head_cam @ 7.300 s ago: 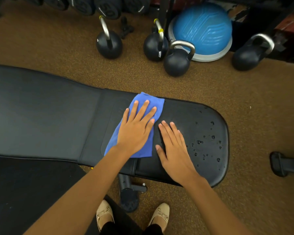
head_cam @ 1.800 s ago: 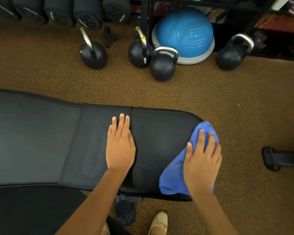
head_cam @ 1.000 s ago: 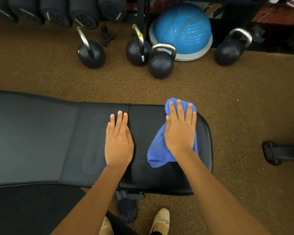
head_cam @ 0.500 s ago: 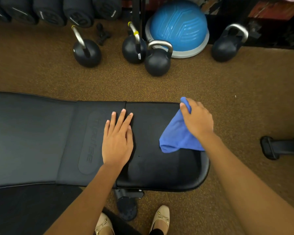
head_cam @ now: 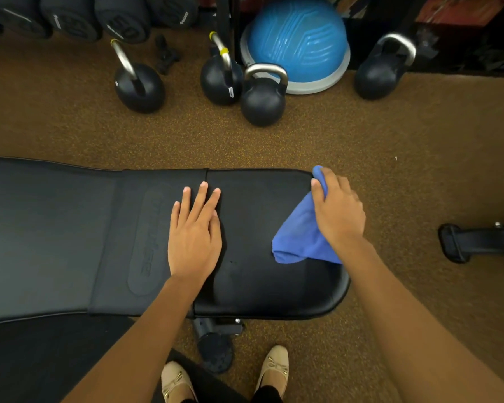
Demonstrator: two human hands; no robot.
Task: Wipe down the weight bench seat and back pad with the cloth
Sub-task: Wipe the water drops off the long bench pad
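Where the seat pad [head_cam: 259,286] ends at its far right corner, the right grip [head_cam: 338,210] curls round the blue cloth [head_cam: 300,239], which trails near-left from it over the pad. The left grip [head_cam: 195,234] lies flat and empty on the back pad [head_cam: 56,228], by the seam.

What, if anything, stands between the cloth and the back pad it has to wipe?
The left hand lies flat at the seam between seat and back pad, in the path of the cloth gripped by the right hand. Nothing else visible.
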